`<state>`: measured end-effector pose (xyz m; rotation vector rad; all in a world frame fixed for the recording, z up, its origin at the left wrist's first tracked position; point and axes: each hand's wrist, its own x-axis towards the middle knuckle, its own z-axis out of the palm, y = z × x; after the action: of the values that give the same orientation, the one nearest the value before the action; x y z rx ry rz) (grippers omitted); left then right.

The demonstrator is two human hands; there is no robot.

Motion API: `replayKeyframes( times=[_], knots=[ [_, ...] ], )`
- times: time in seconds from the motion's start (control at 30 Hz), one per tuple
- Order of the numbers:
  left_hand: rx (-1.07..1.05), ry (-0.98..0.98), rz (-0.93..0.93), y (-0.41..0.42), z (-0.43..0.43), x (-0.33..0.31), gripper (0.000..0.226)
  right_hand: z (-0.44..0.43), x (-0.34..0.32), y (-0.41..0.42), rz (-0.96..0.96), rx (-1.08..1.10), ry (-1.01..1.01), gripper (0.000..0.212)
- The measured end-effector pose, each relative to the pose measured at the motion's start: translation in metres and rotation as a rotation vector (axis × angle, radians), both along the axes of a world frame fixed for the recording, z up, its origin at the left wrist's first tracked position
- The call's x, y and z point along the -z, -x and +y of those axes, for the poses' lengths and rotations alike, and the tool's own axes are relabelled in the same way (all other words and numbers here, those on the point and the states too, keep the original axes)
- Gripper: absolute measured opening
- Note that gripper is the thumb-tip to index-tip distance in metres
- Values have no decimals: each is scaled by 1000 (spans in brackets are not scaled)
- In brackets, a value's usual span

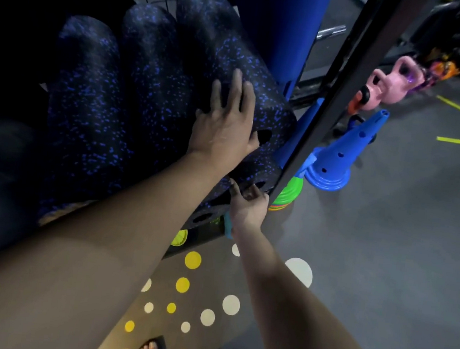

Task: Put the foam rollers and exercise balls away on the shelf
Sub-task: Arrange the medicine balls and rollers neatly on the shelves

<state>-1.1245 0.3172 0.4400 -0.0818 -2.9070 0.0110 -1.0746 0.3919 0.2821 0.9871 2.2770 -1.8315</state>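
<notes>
Three black foam rollers with blue speckles lie side by side on the shelf: a left one point(82, 100), a middle one point(147, 84) and a right one point(209, 45). My left hand point(226, 125) rests flat, fingers spread, on the near end of the right roller. Below it sit the hollow ends of more rollers point(254, 177). My right hand point(248, 205) touches the end of that lower roller with its fingertips, beside the black shelf post point(332, 94). No exercise ball is in view.
Blue cones point(340, 155) and stacked coloured discs point(286, 195) stand on the grey floor right of the post. Pink kettlebells point(388, 86) sit farther back. A blue upright mat point(294, 24) stands behind the shelf. A dotted mat point(189, 298) lies under my feet.
</notes>
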Motion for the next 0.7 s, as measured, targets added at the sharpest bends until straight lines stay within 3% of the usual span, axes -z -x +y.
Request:
replayKeyframes(
  times=[0.23,0.37,0.47,0.53,0.6,0.63,0.7],
  knots=[
    [-14,98,3,-1,1,1,87,2,-2,0,64,-37,-47,48],
    [-15,81,37,-3,-1,2,85,6,6,2,41,-27,59,50],
    [-1,67,51,0,-4,3,86,0,0,-5,84,-16,23,35],
    [5,92,56,2,-5,8,87,-12,-5,-10,109,19,-45,37],
    [-1,131,78,4,-6,10,87,-27,-8,-22,114,36,-83,60],
    [-6,122,84,4,-7,10,86,-33,-15,-29,117,27,-54,60],
    [-19,71,85,3,-9,8,87,-36,-22,-41,119,-25,16,45]
  ],
)
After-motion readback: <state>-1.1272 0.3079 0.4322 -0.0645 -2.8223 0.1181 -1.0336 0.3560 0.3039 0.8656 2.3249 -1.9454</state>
